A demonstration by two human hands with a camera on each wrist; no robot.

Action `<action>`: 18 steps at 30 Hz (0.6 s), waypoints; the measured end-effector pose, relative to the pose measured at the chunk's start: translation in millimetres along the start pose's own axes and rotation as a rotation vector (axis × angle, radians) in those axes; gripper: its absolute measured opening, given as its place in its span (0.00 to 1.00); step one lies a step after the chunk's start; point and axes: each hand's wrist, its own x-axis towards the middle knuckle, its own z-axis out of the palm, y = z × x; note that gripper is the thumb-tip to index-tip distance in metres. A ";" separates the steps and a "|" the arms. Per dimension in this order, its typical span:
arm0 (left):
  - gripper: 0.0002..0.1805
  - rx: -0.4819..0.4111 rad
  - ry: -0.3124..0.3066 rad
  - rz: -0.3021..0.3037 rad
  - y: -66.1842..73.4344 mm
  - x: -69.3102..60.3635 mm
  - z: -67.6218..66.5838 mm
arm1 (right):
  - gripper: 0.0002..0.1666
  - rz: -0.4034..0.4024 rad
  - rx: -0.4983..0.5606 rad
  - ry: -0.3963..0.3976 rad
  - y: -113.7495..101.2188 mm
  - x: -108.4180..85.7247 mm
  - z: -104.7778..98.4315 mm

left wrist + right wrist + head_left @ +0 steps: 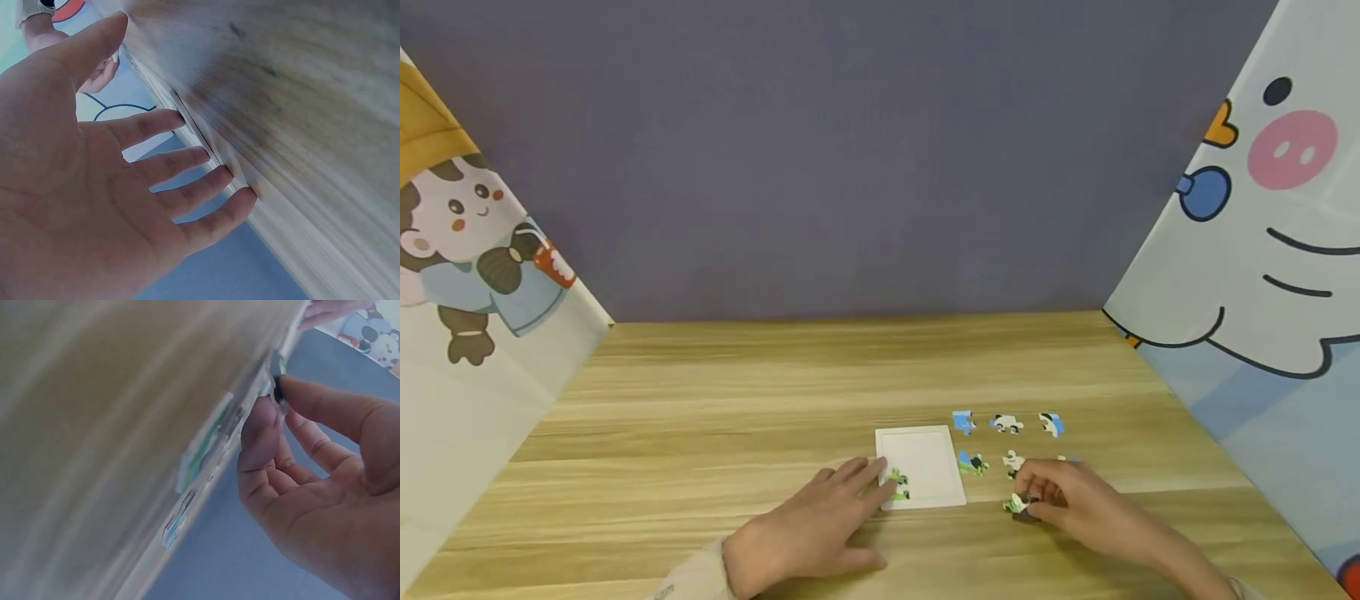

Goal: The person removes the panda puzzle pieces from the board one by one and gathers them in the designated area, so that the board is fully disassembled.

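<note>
My right hand (1086, 508) pinches a green, white and black puzzle piece (1015, 504) between thumb and index finger, just above the table; the right wrist view shows that piece (275, 375) edge-on. Left of it lies a square white puzzle tray (928, 458). One green puzzle piece (901, 485) sits in the tray's lower left corner. Spread fingers of my left hand (816, 525) rest at the tray's left edge, straight and holding nothing. In the left wrist view the palm of the left hand (106, 187) shows, fingertips on the tray's edge.
Several loose pieces lie in rows right of the tray: a blue piece (963, 422), a panda-face piece (1006, 423), a white-and-blue piece (1052, 425), a green-and-blue piece (973, 463) and a white piece (1013, 462). One near my right knuckles is partly hidden. Printed panels flank the wooden table (700, 433).
</note>
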 end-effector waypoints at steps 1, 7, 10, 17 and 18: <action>0.44 -0.005 -0.002 -0.004 -0.5 -0.5 -0.1 | 0.11 0.011 -0.020 -0.003 -0.3 0.9 0.7; 0.43 -0.008 0.001 0.000 -1.1 0.1 -0.3 | 0.12 0.089 -0.114 -0.007 -1.5 1.2 3.2; 0.43 -0.013 0.008 -0.002 -1.0 1.1 -0.4 | 0.12 0.087 -0.135 -0.005 -1.1 0.9 3.1; 0.42 -0.034 0.005 -0.022 -2.4 1.5 -1.4 | 0.11 0.074 -0.165 -0.021 -1.9 4.4 0.8; 0.42 -0.034 0.003 -0.020 -2.6 1.6 -1.2 | 0.11 0.075 -0.175 -0.026 -2.2 4.6 0.7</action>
